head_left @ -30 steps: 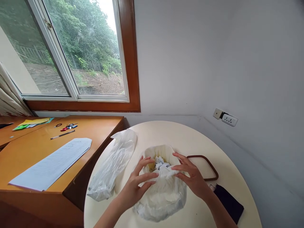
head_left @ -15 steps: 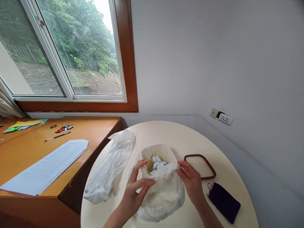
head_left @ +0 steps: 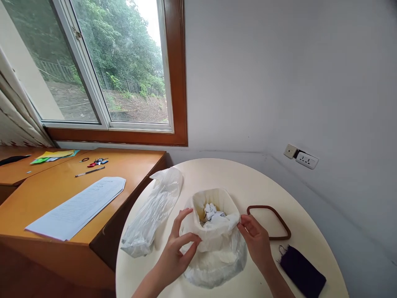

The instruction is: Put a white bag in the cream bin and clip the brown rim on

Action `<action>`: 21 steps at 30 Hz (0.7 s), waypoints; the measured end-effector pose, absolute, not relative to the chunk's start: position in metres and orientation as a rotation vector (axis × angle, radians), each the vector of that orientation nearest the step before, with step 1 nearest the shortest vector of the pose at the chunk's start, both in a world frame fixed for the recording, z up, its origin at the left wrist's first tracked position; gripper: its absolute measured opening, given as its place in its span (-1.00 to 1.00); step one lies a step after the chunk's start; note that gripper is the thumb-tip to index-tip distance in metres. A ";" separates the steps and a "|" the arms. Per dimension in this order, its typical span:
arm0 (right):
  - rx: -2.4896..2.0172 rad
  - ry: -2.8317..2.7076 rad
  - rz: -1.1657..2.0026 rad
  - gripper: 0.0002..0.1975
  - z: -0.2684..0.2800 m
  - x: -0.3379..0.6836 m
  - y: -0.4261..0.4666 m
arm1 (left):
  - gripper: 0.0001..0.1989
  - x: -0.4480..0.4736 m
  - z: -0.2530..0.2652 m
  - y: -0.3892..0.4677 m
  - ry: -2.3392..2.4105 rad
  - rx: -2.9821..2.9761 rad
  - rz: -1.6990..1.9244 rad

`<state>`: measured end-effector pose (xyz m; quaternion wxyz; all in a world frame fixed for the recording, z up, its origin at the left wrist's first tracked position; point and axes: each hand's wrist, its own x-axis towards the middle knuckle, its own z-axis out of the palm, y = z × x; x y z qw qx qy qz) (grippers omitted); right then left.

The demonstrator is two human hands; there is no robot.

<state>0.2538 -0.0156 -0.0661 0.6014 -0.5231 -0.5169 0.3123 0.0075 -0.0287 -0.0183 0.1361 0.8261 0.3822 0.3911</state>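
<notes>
A white trash bag (head_left: 214, 246) lines a small bin on the round table, its upper edge turned outward over the rim and hanging in loose folds. Crumpled white paper (head_left: 212, 213) lies inside the opening. At the near left of the rim is my left hand (head_left: 181, 246), thumb and a finger pinching the bag while another fingertip rests higher along the edge. My right hand (head_left: 256, 238) pinches the bag's edge at the right corner of the rim. Behind the right hand lies a brown rounded frame (head_left: 287, 227), flat on the table.
To the left on the round table (head_left: 214, 169) lies a crumpled clear plastic bag (head_left: 155, 213). A dark pouch (head_left: 302, 271) is near the right edge. On the wooden desk (head_left: 136, 161) are printed sheets (head_left: 80, 207), a pen (head_left: 89, 171) and keys (head_left: 99, 162). A socket (head_left: 307, 159) is on the wall.
The view has turned left, so everything sits farther right. The bag's front edge, earlier bunched over the opening, now lies lower across the rim. Both hands stay at the bag.
</notes>
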 end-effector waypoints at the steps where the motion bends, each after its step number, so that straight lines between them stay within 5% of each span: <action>1: -1.216 -1.231 0.722 -0.83 -0.067 0.254 -0.015 | -0.80 0.007 -0.019 -0.030 1.123 2.385 1.103; 10: -1.469 -1.606 0.586 -0.67 -0.071 0.285 -0.018 | -0.86 -0.006 -0.038 -0.033 1.181 2.203 1.320; 16: -1.965 -1.676 0.145 -0.75 -0.101 0.308 -0.012 | -0.61 0.011 -0.023 -0.032 1.260 2.274 1.302; 21: -2.061 -1.758 0.041 -0.76 -0.109 0.312 -0.009 | -0.61 0.029 -0.004 -0.024 1.207 2.444 1.308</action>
